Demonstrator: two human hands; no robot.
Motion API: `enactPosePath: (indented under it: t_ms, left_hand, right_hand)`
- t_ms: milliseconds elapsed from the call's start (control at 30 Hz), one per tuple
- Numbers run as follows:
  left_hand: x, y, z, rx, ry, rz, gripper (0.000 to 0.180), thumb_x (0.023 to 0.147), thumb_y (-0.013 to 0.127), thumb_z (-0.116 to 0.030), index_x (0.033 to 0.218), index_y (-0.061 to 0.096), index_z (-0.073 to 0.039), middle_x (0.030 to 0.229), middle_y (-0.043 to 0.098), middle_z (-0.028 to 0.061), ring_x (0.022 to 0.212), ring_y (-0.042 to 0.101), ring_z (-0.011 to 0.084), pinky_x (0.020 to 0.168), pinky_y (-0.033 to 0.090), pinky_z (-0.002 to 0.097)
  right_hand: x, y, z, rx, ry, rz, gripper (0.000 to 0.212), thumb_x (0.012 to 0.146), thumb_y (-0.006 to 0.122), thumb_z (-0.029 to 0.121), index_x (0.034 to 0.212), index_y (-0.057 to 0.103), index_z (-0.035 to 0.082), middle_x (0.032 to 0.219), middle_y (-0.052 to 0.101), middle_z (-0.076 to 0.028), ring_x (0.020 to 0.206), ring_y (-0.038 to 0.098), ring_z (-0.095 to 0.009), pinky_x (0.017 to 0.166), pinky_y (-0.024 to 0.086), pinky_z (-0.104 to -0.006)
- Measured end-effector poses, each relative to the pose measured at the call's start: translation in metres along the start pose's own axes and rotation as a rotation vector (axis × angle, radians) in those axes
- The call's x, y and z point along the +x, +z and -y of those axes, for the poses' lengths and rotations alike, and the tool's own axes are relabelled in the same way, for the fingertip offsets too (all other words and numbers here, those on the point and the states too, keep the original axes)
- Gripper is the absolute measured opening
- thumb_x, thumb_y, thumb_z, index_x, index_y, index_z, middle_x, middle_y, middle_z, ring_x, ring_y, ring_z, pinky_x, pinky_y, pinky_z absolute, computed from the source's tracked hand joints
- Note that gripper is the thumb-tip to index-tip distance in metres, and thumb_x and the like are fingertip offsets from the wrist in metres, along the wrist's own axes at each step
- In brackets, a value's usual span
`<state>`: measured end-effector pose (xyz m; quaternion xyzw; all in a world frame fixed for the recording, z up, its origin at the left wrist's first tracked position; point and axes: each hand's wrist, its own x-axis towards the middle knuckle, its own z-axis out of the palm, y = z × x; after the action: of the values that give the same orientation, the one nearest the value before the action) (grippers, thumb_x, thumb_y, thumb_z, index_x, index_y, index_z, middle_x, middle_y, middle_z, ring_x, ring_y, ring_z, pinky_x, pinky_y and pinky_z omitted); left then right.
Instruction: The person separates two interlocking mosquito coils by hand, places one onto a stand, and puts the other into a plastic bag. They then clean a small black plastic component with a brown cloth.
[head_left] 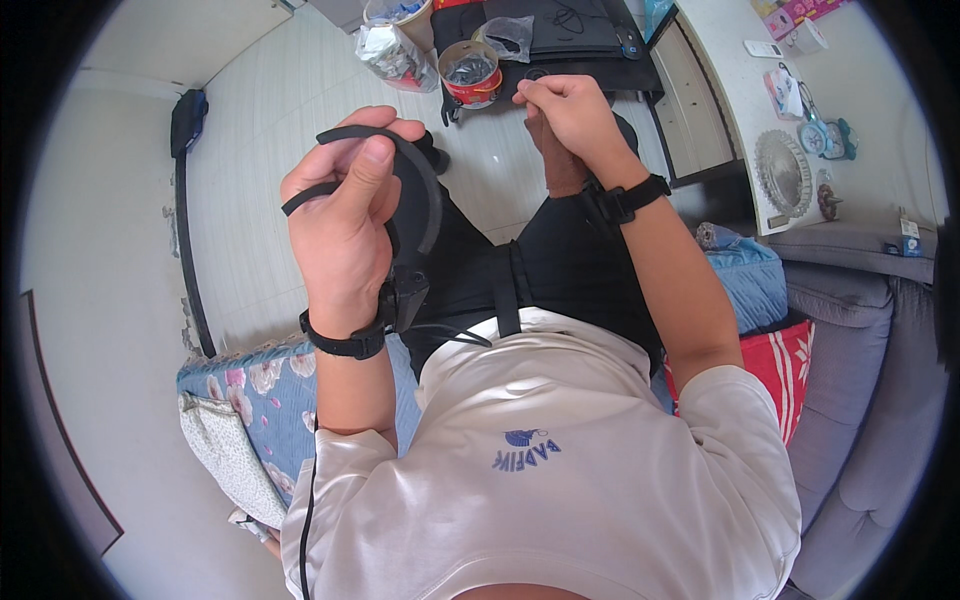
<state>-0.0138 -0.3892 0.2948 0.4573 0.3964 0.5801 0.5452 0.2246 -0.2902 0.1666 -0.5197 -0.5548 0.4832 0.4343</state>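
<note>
My left hand (345, 195) is closed around a flat black curved band (425, 190), pinned between thumb and fingers. One end of the band reaches over the fingertips, and the other part arcs down beside the wrist. A short black end (308, 197) also sticks out on the outer side of this hand. My right hand (575, 115) is raised with thumb and forefinger pinched together. A small dark loop shows at those fingertips, but I cannot tell whether it is held. A brown surface (562, 165) appears just below the right hand; what it is stays unclear.
Ahead on a low black table (560, 40) stand a red round tin (471, 76) and a clear plastic bag (507, 38). A filled bag (395, 58) and a bucket (405, 15) are beside it. The white counter (735, 110) at right holds small items. A grey sofa (840, 350) sits behind.
</note>
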Motion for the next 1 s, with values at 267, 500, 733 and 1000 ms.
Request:
enactPosePath:
  t_ms: [267,500,733,1000]
  left_hand:
    - [0.0,0.004,0.0,-0.003,0.012,-0.058,0.022,0.093,0.068,-0.006,0.109,0.067,0.009,0.101,0.073,0.0183,0.05,0.031,0.002,0.044,0.023,0.0193]
    - [0.0,0.004,0.0,-0.008,0.013,-0.054,0.019,0.093,0.067,-0.004,0.107,0.068,0.009,0.101,0.073,0.0187,0.05,0.032,0.0022,0.044,0.023,0.0194]
    - [0.0,0.006,0.0,0.003,0.003,-0.05,0.019,0.092,0.068,-0.004,0.107,0.068,0.008,0.1,0.073,0.0183,0.05,0.033,0.0021,0.044,0.024,0.0193]
    - [0.001,0.008,-0.001,0.02,-0.003,-0.033,0.02,0.092,0.067,-0.004,0.109,0.068,0.008,0.1,0.073,0.017,0.05,0.032,0.002,0.044,0.024,0.0192]
  right_hand:
    - [-0.003,0.002,-0.006,-0.087,-0.137,-0.039,0.019,0.087,0.07,0.017,0.094,0.075,0.0,0.081,0.072,-0.008,0.076,0.066,-0.013,0.075,0.052,-0.0291]
    - [-0.003,0.0,-0.002,0.066,-0.023,-0.01,0.019,0.087,0.07,0.017,0.092,0.073,-0.001,0.079,0.071,-0.007,0.075,0.065,-0.013,0.073,0.052,-0.0293]
    - [-0.006,0.001,-0.002,-0.019,-0.194,-0.074,0.015,0.083,0.07,0.01,0.092,0.073,-0.002,0.075,0.07,-0.005,0.07,0.064,-0.011,0.068,0.052,-0.0275]
    - [-0.011,0.0,0.013,0.225,0.053,0.004,0.017,0.085,0.069,0.011,0.097,0.072,-0.001,0.078,0.068,-0.002,0.072,0.062,-0.01,0.069,0.05,-0.0258]
